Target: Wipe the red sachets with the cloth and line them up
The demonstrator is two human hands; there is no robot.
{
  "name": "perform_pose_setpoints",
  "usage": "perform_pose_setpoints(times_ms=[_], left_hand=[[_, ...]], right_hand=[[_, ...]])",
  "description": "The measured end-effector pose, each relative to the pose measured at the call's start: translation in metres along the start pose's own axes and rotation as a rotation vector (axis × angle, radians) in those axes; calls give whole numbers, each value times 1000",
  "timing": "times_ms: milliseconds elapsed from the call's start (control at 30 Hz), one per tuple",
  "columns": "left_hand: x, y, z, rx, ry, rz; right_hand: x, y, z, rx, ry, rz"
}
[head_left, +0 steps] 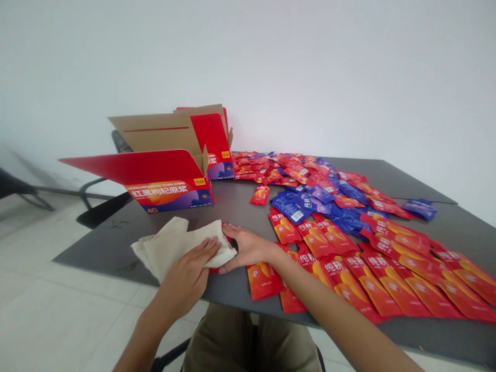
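Observation:
A folded off-white cloth (180, 243) lies near the table's front edge, over a red pouch (214, 269) that shows only at the cloth's edges. My left hand (194, 274) grips the cloth from above, its bent fingers pressing it down on the pouch. With thumb and fingers apart, my right hand (248, 247) holds the right end of the same pouch, beside the cloth. Just right of it, red pouches (341, 279) with orange fruit prints lie in overlapping rows, partly behind my right forearm.
Two open cartons, a front one (170, 191) and one behind (220, 155), stand at the left with flaps raised. A heap of small red and blue sachets (302, 175) spreads across the back of the grey table (236, 201). One red sachet (259, 195) lies apart. A black chair (103, 209) stands left.

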State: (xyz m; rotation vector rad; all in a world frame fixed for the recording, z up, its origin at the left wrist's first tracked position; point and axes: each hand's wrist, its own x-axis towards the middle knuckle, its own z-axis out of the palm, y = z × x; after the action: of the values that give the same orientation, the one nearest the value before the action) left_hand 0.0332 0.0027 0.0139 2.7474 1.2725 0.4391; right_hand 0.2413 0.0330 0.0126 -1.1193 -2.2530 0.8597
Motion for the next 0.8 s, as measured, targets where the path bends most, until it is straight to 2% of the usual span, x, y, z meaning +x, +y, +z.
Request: perform_pose_setpoints(times_ms=[100, 300, 533, 733, 800], left_hand=[[-10, 3, -2, -16, -4, -8], [30, -5, -2, 48, -39, -53], [-7, 0, -2, -6, -13, -10], [26, -7, -3, 4, -36, -53], [23, -7, -2, 7, -32, -28]], right_hand=[[1, -1, -1, -16, -19, -7], [-1, -4, -3, 51, 34, -44], [0, -2, -1, 0, -23, 24], [-2, -5, -5, 61, 24, -40], [-2, -4, -4, 46, 16, -32]])
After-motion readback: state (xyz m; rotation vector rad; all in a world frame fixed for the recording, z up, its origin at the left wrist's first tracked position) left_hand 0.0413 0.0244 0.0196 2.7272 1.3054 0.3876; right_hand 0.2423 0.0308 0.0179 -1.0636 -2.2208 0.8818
